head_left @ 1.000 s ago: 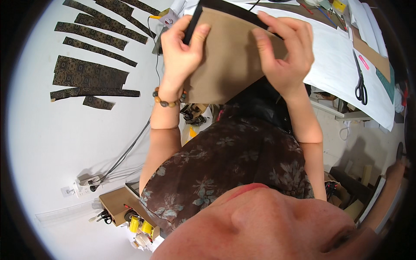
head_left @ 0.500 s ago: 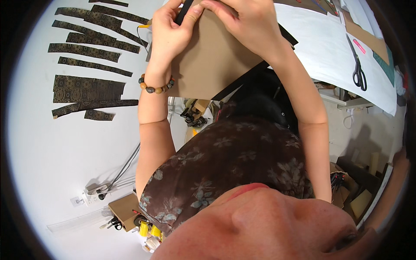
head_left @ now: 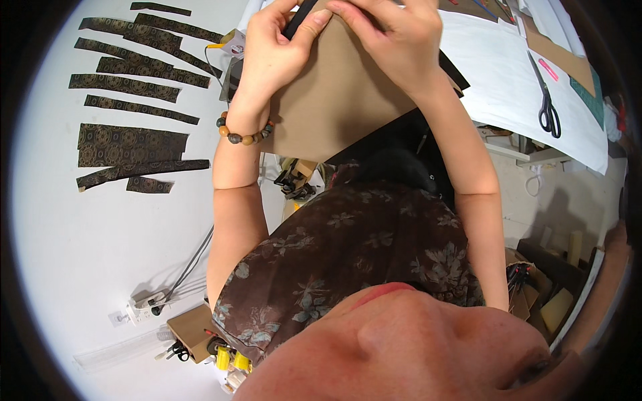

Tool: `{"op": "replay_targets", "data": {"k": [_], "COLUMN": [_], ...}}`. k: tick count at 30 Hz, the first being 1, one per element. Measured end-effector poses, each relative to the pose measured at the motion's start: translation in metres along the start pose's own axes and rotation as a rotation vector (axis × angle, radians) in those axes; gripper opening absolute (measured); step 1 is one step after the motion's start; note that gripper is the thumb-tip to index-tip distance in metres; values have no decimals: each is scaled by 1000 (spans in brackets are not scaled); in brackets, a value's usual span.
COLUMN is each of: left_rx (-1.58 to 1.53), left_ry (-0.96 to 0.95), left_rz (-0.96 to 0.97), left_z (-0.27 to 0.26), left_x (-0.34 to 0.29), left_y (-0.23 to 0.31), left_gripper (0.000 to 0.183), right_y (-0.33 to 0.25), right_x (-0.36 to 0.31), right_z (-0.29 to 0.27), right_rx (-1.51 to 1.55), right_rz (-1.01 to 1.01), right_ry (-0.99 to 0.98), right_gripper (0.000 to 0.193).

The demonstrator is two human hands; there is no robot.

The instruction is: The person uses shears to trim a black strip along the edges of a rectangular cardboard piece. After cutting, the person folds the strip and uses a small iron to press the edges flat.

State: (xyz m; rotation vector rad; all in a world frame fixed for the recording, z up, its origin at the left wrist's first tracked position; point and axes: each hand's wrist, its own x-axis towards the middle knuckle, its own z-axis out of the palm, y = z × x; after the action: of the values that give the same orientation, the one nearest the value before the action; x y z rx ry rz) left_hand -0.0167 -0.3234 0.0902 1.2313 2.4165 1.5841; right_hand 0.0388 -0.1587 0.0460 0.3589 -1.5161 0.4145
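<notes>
A large tan panel (head_left: 338,100) with black borders is in front of me, held up at its far edge. My left hand (head_left: 277,57) is closed in a pinch on a black strip (head_left: 300,19) along that edge, thumb pressed on the tan face. A beaded bracelet (head_left: 244,138) circles the left wrist. Beside it, my right hand (head_left: 401,43) is closed, its thumb and fingers pinching at the same far edge, close to the left thumb. The top of the frame cuts off some fingertips, and what the right fingers grip there is partly hidden.
Several dark patterned strips (head_left: 127,87) are spread over the white surface at left. Black-handled scissors (head_left: 549,117) and a pink tool (head_left: 548,69) lie on a white sheet (head_left: 488,73) at right, near a green mat (head_left: 588,100). A power strip (head_left: 148,304) with cables is at lower left.
Both hands and the panel's far edge have shifted slightly right in the picture, while the strips and scissors appear a little further left. Both hands keep their pinch.
</notes>
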Motion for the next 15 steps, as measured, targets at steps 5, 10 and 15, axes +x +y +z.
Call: {"op": "replay_targets", "data": {"k": [5,10,15], "left_rx": [-63,116,513], "left_ry": [-48,-69,275], "left_rz": [61,331,747], "left_z": [-13,-11,5], "left_x": [6,23,-1], "left_y": [-6,16,-8], "left_gripper": [20,24,23], "right_y": [-1,10,20], "right_x": [13,6,-10], "right_z": [-35,-45,-68], "right_rx": [297,768,483], "right_rz": [577,1135,1177], "right_ry": [-356,-581,-412], "right_gripper": [68,32,33]}}
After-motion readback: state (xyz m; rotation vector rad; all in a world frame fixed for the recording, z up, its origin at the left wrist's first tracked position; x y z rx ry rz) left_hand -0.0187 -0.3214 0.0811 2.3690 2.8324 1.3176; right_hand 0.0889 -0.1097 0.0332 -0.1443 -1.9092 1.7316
